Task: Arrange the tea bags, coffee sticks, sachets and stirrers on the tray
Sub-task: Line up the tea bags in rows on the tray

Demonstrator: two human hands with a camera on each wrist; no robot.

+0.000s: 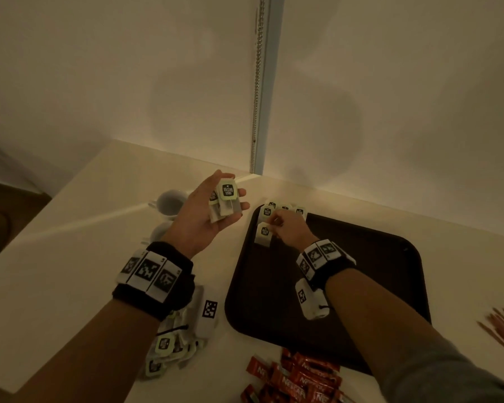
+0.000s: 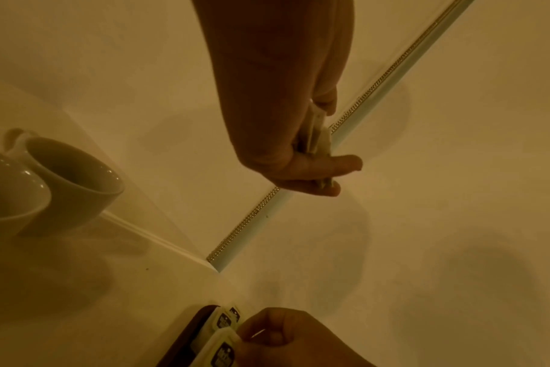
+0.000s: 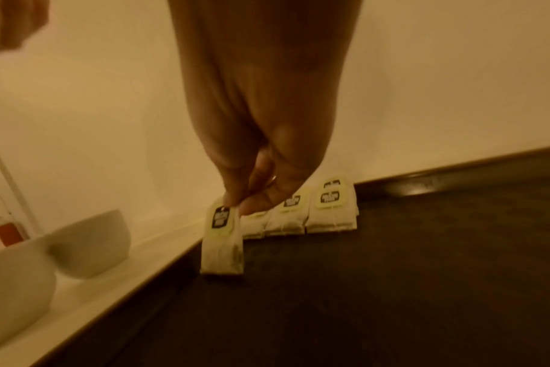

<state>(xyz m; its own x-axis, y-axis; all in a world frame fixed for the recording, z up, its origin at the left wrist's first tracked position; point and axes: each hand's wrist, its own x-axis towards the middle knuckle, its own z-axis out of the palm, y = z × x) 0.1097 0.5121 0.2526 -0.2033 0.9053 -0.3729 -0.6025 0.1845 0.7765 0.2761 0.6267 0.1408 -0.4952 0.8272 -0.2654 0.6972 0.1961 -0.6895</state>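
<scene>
My right hand (image 1: 288, 228) has a narrow grip: thumb and forefinger pinch the top of one tea bag (image 3: 222, 244), at its tag. The bag hangs long axis upright, tag end up, its bottom edge at the floor of the dark tray (image 1: 361, 271); whether it quite touches I cannot tell. It stands near the tray's far left corner, close to the left rim. Just beyond my grip a row of tea bags (image 3: 331, 213) lies flat along the far rim, tags toward the wall. To the right of my grip and back toward me the tray floor is open.

My left hand (image 1: 207, 210) is raised over the worktop (image 1: 70, 257), palm up, its grip curled round a small stack of tea bags (image 1: 226, 200), tags pointing away from me. Two white cups (image 1: 170, 203) stand left of it.
</scene>
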